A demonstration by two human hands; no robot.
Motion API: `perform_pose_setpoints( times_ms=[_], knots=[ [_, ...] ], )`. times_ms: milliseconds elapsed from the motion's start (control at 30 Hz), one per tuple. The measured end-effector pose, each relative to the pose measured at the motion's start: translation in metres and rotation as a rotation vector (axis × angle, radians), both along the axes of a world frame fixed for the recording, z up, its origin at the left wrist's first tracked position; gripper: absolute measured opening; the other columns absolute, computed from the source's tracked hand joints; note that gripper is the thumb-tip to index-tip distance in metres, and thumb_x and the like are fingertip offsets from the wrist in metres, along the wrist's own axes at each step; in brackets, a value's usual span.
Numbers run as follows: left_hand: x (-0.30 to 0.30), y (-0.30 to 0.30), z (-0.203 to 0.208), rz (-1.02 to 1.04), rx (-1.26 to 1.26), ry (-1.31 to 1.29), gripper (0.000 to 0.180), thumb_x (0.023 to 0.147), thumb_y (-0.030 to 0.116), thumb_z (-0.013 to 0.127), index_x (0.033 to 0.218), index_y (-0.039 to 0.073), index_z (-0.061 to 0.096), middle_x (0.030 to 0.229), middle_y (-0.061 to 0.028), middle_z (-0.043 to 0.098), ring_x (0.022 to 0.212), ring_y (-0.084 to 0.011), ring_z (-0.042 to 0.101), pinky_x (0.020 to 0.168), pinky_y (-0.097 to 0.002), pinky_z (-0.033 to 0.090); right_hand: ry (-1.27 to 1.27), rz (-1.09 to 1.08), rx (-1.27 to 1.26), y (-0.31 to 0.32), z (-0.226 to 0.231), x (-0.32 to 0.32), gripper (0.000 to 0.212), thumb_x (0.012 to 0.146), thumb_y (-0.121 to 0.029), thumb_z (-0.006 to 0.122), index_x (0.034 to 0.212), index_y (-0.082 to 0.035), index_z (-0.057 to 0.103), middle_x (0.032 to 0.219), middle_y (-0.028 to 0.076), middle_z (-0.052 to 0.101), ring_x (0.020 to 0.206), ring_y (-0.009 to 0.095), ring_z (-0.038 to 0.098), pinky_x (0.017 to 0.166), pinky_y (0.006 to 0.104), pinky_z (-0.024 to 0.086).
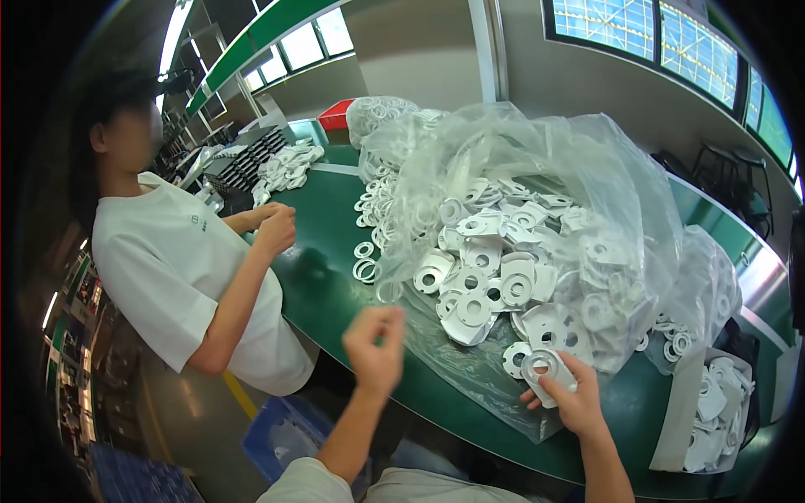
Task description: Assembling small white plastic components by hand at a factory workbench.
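Observation:
My right hand (580, 394) grips a white plastic plate with a round hole (549, 377), held above the table's front edge. Off to the left, my left hand (375, 348) is raised and slightly blurred, its fingers pinched together. A pale, thin ring (389, 291) shows right at those fingertips and seems to be held by them. Beyond my hands, a heap of similar white plates (474, 310) spills from a large clear plastic bag (625, 159). Left of the heap lie several loose white rings (364, 269).
A co-worker in a white shirt (180, 268) stands at the left with hands together over the green table (323, 272). At the right, a carton (675, 419) holds more white parts. Below the table edge is a blue bin (260, 436); a red bin (335, 115) sits at the back.

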State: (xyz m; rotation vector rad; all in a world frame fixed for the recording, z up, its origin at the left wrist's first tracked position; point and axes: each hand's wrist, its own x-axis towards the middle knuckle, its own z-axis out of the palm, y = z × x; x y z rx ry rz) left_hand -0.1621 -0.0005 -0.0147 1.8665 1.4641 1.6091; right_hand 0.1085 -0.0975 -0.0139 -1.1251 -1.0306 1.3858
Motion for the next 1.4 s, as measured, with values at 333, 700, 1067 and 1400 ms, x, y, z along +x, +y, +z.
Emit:
perform_pose_setpoints(
  times_ms=[333,700,1067,1400],
  knots=[
    [-0.072,0.069,-0.023,-0.089,-0.053,0.566,0.011,0.069,0.004,0.070,0.080,0.003,0.068,0.089,-0.0102,0.058,0.090,-0.0277,0.055,0.080,-0.0368,0.044,0.086,-0.025,-0.080,0.000,0.001,0.003,0.035,0.086,0.001,0.054,0.120,0.008,0.048,0.099,0.022,0.063,0.072,0.029,0.068,0.059,0.0344,0.058],
    [-0.023,-0.020,0.037,-0.246,-0.150,-0.198,0.009,0.086,-0.006,0.060,0.093,-0.004,0.064,0.080,-0.0061,0.063,0.066,-0.0105,0.060,0.056,-0.0230,0.049,0.291,-0.001,-0.158,0.006,-0.001,0.007,0.040,0.092,-0.005,0.053,0.128,0.007,0.041,0.107,0.021,0.061,0.083,0.029,0.068,0.070,0.0354,0.059],
    [0.131,0.025,0.021,-1.061,-0.691,-0.314,0.015,0.088,0.001,0.061,0.099,-0.007,0.067,0.080,-0.0091,0.067,0.064,-0.0120,0.063,0.059,-0.0230,0.052,0.514,-0.107,-0.077,0.008,-0.005,0.015,0.052,0.102,-0.036,0.026,0.130,0.005,0.042,0.114,0.021,0.058,0.092,0.033,0.065,0.082,0.0422,0.055],
    [0.131,0.027,0.012,-1.033,-0.650,-0.285,0.015,0.088,0.002,0.061,0.100,-0.006,0.067,0.078,-0.0068,0.066,0.063,-0.0103,0.061,0.057,-0.0218,0.050,0.475,-0.086,-0.040,0.006,0.004,0.018,0.048,0.101,-0.031,0.030,0.131,0.005,0.042,0.112,0.021,0.059,0.093,0.031,0.065,0.083,0.0402,0.055]
  ],
)
